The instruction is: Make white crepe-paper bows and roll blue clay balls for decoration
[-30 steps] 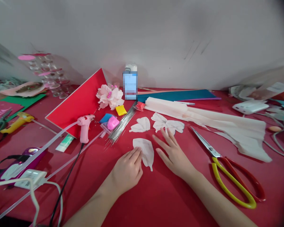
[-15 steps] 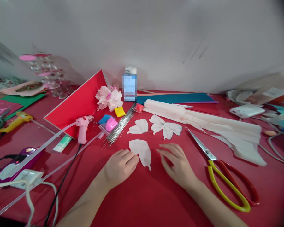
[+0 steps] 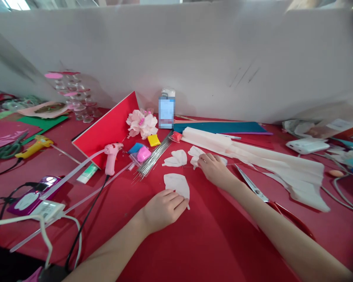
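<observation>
My left hand [image 3: 166,209] lies on the lower part of a large white paper petal [image 3: 176,183], its fingers loosely bent and covering some of it. My right hand [image 3: 214,169] reaches over a group of white paper petals [image 3: 195,152], its fingertips touching or just above them. The hand hides most of that group, and its thumb is out of sight. Left of it lies a smaller white petal piece [image 3: 176,158]. Under my right forearm are large scissors [image 3: 254,188] with red and yellow handles; the yellow one is hidden.
A long strip of white crepe paper [image 3: 253,156] stretches to the right. To the left lie thin wires [image 3: 154,158], a pink glue gun [image 3: 111,156], pink clay [image 3: 143,154] and cables. A paper flower [image 3: 141,123] and a phone [image 3: 166,111] stand at the back.
My right hand has moved forward and left onto the petal group. My left hand has shifted right, further over the large petal. The view has tilted up and turned slightly left.
</observation>
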{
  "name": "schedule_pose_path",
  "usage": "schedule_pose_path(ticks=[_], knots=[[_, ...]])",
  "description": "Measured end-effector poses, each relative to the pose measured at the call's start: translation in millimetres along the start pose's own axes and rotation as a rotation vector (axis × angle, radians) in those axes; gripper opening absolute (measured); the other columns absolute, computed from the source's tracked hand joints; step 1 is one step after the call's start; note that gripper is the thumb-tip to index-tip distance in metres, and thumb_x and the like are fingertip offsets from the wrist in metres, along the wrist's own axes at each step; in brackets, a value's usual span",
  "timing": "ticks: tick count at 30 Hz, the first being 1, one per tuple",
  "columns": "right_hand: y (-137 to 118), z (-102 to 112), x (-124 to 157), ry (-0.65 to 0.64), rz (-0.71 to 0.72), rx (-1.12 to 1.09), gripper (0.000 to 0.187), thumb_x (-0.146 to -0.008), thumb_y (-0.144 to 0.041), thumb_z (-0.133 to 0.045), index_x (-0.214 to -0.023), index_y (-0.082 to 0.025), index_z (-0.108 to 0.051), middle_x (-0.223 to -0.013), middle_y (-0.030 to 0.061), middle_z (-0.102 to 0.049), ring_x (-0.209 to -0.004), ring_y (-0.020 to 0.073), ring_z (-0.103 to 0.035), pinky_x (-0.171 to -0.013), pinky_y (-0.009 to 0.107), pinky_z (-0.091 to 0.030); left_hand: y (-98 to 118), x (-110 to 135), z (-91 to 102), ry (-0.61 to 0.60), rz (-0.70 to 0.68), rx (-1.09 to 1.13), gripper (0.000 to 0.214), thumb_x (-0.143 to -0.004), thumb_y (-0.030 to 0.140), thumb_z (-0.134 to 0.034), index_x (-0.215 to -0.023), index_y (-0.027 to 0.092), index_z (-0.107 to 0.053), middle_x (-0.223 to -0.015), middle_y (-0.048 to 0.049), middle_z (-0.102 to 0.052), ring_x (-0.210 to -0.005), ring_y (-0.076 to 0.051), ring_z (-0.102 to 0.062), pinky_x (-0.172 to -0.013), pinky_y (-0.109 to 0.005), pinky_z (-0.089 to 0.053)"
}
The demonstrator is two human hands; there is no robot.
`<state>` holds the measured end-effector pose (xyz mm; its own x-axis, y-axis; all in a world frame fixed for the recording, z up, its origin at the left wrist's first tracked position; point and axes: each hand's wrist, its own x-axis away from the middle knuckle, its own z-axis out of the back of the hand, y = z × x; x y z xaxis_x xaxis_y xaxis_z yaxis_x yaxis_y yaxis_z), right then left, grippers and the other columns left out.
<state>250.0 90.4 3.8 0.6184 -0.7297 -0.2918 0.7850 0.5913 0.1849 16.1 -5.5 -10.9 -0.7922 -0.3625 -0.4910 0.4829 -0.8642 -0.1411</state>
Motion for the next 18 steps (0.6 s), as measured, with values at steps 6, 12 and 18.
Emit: schedule_pose_path(ticks=[6,12,18], knots=[[-5,30,19,0.155,0.053,-0.024,0.024,-0.084,0.001,-0.036,-0.091,-0.013,-0.054,-0.090,0.0108,-0.062,-0.083,0.0219,-0.053,-0.078,0.034,-0.040,-8,-7,6.9,-0.113,-0.066,0.003,0.019,-0.088,0.004,-0.046,-0.101,0.010,-0.059,-0.088,-0.0070,-0.067,-0.084,-0.016,-0.063,-0.077,-0.031,-0.052],[-33,38,48,0.465,-0.019,-0.258,0.020,-0.087,-0.004,-0.042,-0.097,-0.019,-0.051,-0.077,0.0056,-0.060,-0.071,0.0198,-0.053,-0.064,0.032,-0.045,1,-13,9.6,-0.251,0.027,-0.074,0.022,-0.081,0.003,-0.050,-0.101,0.008,-0.058,-0.097,-0.0121,-0.065,-0.087,-0.022,-0.062,-0.072,-0.033,-0.053],[-43,21,57,0.314,-0.041,-0.379,0.033,-0.087,-0.003,-0.038,-0.108,-0.020,-0.057,-0.091,0.0082,-0.065,-0.083,0.0212,-0.060,-0.074,0.037,-0.053,14,-8,8.1,-0.190,-0.042,-0.192,0.025,-0.076,-0.005,-0.047,-0.093,0.005,-0.062,-0.083,-0.0112,-0.067,-0.076,-0.020,-0.064,-0.066,-0.031,-0.053]])
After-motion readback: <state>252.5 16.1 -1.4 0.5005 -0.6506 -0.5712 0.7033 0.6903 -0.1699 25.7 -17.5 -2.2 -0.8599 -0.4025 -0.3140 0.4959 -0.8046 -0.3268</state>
